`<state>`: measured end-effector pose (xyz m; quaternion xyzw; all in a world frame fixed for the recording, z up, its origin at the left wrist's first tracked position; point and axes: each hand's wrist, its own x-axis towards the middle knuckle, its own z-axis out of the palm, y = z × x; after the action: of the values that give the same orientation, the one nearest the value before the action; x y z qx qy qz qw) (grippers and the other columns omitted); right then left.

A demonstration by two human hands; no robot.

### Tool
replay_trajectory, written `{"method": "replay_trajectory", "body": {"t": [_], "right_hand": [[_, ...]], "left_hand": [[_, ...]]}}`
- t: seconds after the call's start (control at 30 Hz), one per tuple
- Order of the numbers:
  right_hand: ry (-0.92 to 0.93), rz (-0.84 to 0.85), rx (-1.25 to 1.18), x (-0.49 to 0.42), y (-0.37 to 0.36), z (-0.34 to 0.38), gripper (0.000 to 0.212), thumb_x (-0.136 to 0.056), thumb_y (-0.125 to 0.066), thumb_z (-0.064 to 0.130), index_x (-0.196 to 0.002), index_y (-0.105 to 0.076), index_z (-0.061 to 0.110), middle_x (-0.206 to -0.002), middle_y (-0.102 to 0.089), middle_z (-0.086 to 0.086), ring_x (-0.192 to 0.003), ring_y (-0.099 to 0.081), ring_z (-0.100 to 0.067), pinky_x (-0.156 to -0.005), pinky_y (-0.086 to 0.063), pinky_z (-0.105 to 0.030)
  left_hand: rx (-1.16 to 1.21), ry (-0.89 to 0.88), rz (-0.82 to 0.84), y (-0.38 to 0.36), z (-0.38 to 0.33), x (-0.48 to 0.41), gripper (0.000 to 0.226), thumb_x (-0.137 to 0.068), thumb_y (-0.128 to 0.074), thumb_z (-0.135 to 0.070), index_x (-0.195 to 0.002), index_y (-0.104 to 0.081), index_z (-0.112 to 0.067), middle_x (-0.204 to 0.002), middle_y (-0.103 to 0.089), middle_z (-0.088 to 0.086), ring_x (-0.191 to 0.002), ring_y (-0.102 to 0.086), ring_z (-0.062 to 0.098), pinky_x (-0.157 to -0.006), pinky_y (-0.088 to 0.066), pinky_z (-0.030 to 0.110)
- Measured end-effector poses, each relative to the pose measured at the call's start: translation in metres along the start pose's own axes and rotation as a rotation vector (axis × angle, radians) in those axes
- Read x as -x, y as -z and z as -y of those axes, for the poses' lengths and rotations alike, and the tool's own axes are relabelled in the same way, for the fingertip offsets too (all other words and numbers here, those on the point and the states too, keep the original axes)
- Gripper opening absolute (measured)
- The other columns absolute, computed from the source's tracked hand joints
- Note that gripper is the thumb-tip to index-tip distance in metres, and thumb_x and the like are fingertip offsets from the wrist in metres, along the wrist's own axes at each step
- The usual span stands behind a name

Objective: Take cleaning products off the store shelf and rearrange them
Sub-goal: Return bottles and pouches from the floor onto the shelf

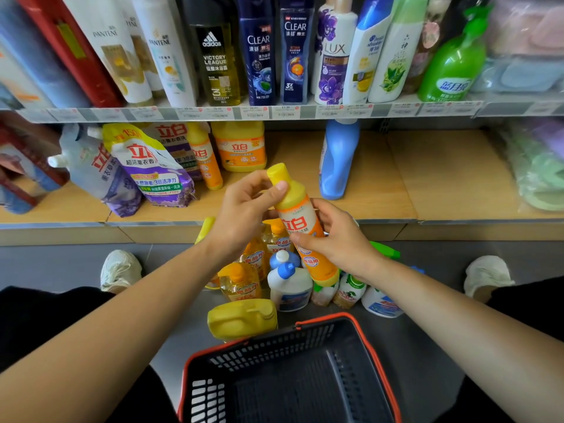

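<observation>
Before the wooden store shelf, a yellow-capped orange plastic detergent bottle is gripped by the left hand near its cap and the right hand lower down.

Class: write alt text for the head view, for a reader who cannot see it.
Two hands hold a yellow-and-orange detergent bottle, the left hand near its cap, the right hand round its body, before a wooden shelf. More bottles crowd the floor by a black basket.
</observation>
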<state>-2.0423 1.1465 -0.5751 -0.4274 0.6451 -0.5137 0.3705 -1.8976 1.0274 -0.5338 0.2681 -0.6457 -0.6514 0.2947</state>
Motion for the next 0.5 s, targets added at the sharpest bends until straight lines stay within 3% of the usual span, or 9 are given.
{"method": "replay_trajectory", "body": {"t": [0.13,0.3,0.5], "right_hand": [[0.039,-0.01,-0.019,-0.001,0.002,-0.002,0.056,-0.078,-0.085,0.013,-0.128,-0.06,0.02,-0.113,-0.073,0.002,-0.102,-0.07,-0.009,-0.08,-0.055,-0.017],[0.071,-0.047,0.067,-0.002,0.003,-0.008,0.059,-0.073,-0.089,0.014,-0.121,-0.058,0.029,-0.114,-0.071,0.006,-0.103,-0.067,-0.003,-0.08,-0.052,-0.013],[0.125,-0.12,0.171,-0.003,0.001,-0.015,0.062,-0.069,-0.092,0.019,-0.122,-0.061,0.019,-0.105,-0.068,0.01,-0.095,-0.064,0.0,-0.074,-0.049,-0.01]], "left_hand": [[-0.029,-0.086,-0.007,-0.001,-0.006,0.001,0.031,-0.093,-0.066,-0.016,-0.123,-0.064,-0.009,-0.108,-0.07,0.013,-0.097,-0.07,0.019,-0.081,-0.06,0.032],[-0.323,-0.251,-0.061,0.008,-0.008,0.001,0.029,-0.092,-0.073,-0.014,-0.12,-0.069,-0.009,-0.1,-0.072,0.013,-0.091,-0.068,0.029,-0.08,-0.06,0.048],[-0.474,-0.293,-0.18,0.007,-0.005,0.005,0.021,-0.092,-0.074,-0.024,-0.11,-0.074,-0.014,-0.092,-0.073,0.002,-0.083,-0.069,0.022,-0.071,-0.059,0.044]]}}
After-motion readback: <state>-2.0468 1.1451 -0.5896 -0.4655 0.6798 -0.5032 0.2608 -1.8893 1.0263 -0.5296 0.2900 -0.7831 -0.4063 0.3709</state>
